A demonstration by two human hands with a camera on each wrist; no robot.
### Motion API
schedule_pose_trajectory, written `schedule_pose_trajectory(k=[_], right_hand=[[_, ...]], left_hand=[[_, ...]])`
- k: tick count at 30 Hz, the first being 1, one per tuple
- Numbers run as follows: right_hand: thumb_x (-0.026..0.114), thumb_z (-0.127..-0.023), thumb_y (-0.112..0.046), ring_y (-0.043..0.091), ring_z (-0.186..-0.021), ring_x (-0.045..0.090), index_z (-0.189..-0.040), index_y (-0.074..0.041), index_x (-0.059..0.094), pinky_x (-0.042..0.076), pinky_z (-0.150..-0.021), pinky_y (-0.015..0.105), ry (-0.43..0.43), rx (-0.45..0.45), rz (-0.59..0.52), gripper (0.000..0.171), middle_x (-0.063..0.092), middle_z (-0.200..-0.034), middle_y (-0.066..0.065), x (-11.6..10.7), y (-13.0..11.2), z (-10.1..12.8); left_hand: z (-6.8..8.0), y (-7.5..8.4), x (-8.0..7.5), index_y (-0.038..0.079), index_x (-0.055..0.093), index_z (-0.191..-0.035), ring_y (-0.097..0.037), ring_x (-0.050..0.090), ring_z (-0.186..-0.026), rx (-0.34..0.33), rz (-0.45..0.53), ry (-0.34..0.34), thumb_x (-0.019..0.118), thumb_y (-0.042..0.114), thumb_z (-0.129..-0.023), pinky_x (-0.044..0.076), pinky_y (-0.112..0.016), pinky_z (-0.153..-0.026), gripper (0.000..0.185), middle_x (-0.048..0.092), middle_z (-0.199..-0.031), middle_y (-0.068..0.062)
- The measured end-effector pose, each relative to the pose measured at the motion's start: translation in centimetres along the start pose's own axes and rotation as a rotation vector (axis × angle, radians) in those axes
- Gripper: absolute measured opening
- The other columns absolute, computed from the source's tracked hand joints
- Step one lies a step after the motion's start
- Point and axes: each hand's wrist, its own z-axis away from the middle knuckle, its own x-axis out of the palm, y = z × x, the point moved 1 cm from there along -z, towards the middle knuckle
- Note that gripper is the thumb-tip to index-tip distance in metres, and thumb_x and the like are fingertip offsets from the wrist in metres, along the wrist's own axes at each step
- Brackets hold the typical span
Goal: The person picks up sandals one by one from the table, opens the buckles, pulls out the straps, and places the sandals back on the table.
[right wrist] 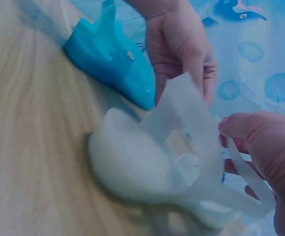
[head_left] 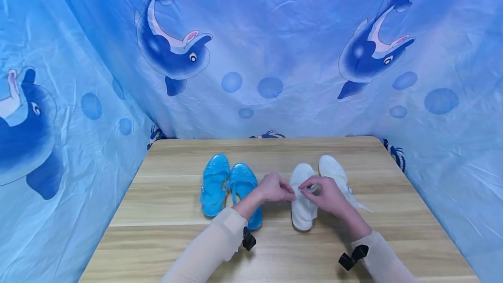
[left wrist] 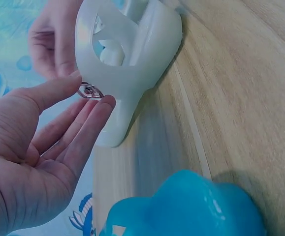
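Toe pointing to the far side, a white sandal (head_left: 302, 215) stands on the wooden table between both hands. My left hand (head_left: 277, 188) is at its left side and pinches a small metal buckle (left wrist: 89, 91) between thumb and fingertips. From the right, my right hand (head_left: 328, 195) pinches the sandal's thin pale strap (right wrist: 241, 172), which loops beside the fingers. The strap's tip is hidden behind the fingers. Just right of this sandal lies a second white sandal (head_left: 332, 170), its strap (head_left: 362, 207) stretched loose over the table.
Two blue sandals, one farther left (head_left: 214, 195) and one nearer (head_left: 242, 180), stand left of the white ones; my left forearm crosses over the nearer. Blue dolphin-print cloth (head_left: 275, 112) hangs around the wooden table (head_left: 165, 230). A black wrist camera (head_left: 248, 239) sits on the left sleeve.
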Motion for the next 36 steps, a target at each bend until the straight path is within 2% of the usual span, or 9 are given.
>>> schedule_pose_trajectory(k=[6,12,15,19,22,25,28,32,36], right_hand=[[0.086,-0.091,-0.014,0.013,-0.092,0.075,-0.101,-0.019,0.084,0.063,-0.086,0.045,0.009,0.068,0.043,0.012,0.081,-0.097,-0.01,-0.6,-1.4,-2.1],[0.083,-0.095,-0.021,0.013,-0.095,0.075,-0.106,-0.021,0.083,0.062,-0.092,0.048,-0.068,0.094,0.021,0.011,0.082,-0.101,-0.008,0.4,-2.5,-4.4],[0.08,-0.097,-0.026,0.019,-0.101,0.077,-0.11,-0.02,0.083,0.061,-0.096,0.052,-0.097,0.104,0.026,0.015,0.082,-0.107,-0.004,0.7,-3.0,-4.8],[0.076,-0.1,-0.02,0.025,-0.103,0.077,-0.112,-0.014,0.082,0.062,-0.092,0.053,-0.044,0.12,0.057,0.015,0.082,-0.109,0.002,0.0,-3.1,-4.5],[0.071,-0.102,-0.018,0.027,-0.099,0.078,-0.114,-0.01,0.08,0.064,-0.084,0.047,0.017,0.186,0.086,0.017,0.081,-0.11,0.007,-0.8,-3.1,-3.6],[0.068,-0.103,-0.019,0.03,-0.099,0.079,-0.122,-0.004,0.076,0.066,-0.081,0.042,0.048,0.295,0.093,0.025,0.08,-0.116,0.015,-1.4,-3.4,-2.1],[0.067,-0.103,-0.02,0.032,-0.099,0.08,-0.129,0.001,0.07,0.066,-0.079,0.04,0.041,0.386,0.099,0.034,0.076,-0.123,0.024,-1.7,-4.1,-0.4],[0.068,-0.102,-0.021,0.036,-0.099,0.08,-0.136,0.006,0.063,0.066,-0.079,0.043,0.009,0.47,0.101,0.043,0.07,-0.131,0.033,-1.2,-4.8,1.4],[0.067,-0.103,-0.025,0.037,-0.099,0.079,-0.139,0.008,0.059,0.064,-0.082,0.048,-0.038,0.531,0.124,0.049,0.071,-0.126,0.034,-0.2,-4.9,2.5]], left_hand=[[0.1,1.4,-1.8,0.009,0.08,-0.12,-0.014,0.076,-0.088,0.033,-0.023,0.076,0.091,0.033,-0.086,0.062,-0.029,-0.076,0.043,0.083,-0.103,-0.005],[0.7,2.5,-4.9,0.009,0.081,-0.119,-0.02,0.078,-0.095,0.1,-0.036,0.166,0.09,0.031,-0.087,0.064,-0.033,-0.078,0.04,0.083,-0.106,-0.008],[0.9,2.5,-5.5,0.009,0.082,-0.118,-0.019,0.079,-0.096,0.122,-0.062,0.187,0.089,0.031,-0.088,0.064,-0.032,-0.08,0.038,0.083,-0.106,-0.008],[1.1,2.3,-5.7,0.012,0.082,-0.119,-0.02,0.078,-0.101,0.122,-0.097,0.202,0.086,0.034,-0.091,0.064,-0.033,-0.082,0.036,0.082,-0.112,-0.008],[1.4,2.6,-5.1,0.012,0.08,-0.123,-0.023,0.077,-0.106,0.082,-0.105,0.188,0.082,0.038,-0.094,0.064,-0.036,-0.086,0.039,0.08,-0.122,-0.01],[1.4,3.0,-3.7,0.01,0.074,-0.133,-0.025,0.076,-0.111,0.031,-0.119,0.143,0.079,0.042,-0.097,0.063,-0.041,-0.092,0.049,0.075,-0.134,-0.013],[1.0,3.4,-1.9,0.006,0.067,-0.142,-0.028,0.071,-0.123,-0.004,-0.158,0.095,0.076,0.045,-0.098,0.06,-0.044,-0.1,0.059,0.068,-0.144,-0.015],[0.4,3.5,0.0,0.004,0.061,-0.147,-0.031,0.063,-0.135,-0.038,-0.236,0.075,0.074,0.046,-0.099,0.055,-0.044,-0.109,0.065,0.065,-0.149,-0.016],[-0.2,3.1,1.2,0.001,0.06,-0.148,-0.03,0.063,-0.136,-0.056,-0.296,0.074,0.074,0.044,-0.099,0.054,-0.041,-0.112,0.066,0.065,-0.148,-0.017]])
